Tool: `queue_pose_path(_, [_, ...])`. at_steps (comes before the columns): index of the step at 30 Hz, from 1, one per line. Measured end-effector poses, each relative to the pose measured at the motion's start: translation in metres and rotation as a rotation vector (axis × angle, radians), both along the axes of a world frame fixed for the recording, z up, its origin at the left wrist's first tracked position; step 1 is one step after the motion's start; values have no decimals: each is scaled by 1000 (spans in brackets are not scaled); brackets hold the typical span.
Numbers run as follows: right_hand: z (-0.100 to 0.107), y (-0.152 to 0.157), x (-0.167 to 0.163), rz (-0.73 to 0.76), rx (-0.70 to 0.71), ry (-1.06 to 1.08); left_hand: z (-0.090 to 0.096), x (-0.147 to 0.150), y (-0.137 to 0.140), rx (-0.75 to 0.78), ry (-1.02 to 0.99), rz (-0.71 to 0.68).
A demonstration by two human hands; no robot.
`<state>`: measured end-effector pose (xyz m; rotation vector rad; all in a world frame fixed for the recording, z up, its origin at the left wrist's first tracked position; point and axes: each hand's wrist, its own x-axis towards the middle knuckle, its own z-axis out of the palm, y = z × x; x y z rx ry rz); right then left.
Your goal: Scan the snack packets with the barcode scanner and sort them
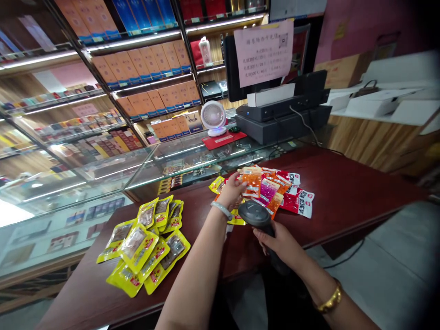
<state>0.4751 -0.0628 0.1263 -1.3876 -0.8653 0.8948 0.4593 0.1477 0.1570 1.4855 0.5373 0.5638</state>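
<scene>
Lying well left of the black scanner [255, 213], a loose pile of yellow packets [139, 247] overlaps near the front edge of the table [343, 197]; a brush from the left forearm [192, 270] could tip the lowest ones off. Just beyond the scanner and slightly left, the left hand [233, 191] has its grip closed at the side of an orange packet [253, 179]; the glossy film could slip or fold if the pinch is too light, or if the scanner's head bumps it. Past that head lies a purple packet [267, 192], whose label could stray into the scanner's sight. Right of the head, the right hand [285, 245] has its grip wrapped around the scanner's handle. Farther right and beyond, overlapping red packets [292, 201] could slide apart if a lower one is tugged.
</scene>
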Motion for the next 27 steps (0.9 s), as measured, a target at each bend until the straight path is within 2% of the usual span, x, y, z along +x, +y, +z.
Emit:
queue_pose_path(2, [-2, -2, 2, 4, 1, -2, 5, 4, -7, 65, -13, -16])
queue_pose_path(5, [-2, -4, 1, 15, -31, 11, 7, -25, -15, 334, 55, 63])
queue_pose_path(7, [-3, -3, -4, 38, -60, 8, 4, -59, -21, 507, 130, 120])
queue_pose_path(11, [-5, 7, -20, 125, -90, 1, -6, -137, -33, 747, 353, 254])
queue_pose_path(15, [-6, 19, -38, 251, -82, -53, -12, -207, -42, 923, 642, 363])
queue_pose_path(19, [-7, 25, -50, 310, -90, -74, -15, -260, -56, 1042, 788, 385])
queue_pose_path(23, [-6, 27, -57, 336, -108, -62, -24, -284, -72, 1130, 861, 353])
queue_pose_path(27, [-6, 28, -57, 335, -114, -37, -31, -283, -79, 1221, 886, 299])
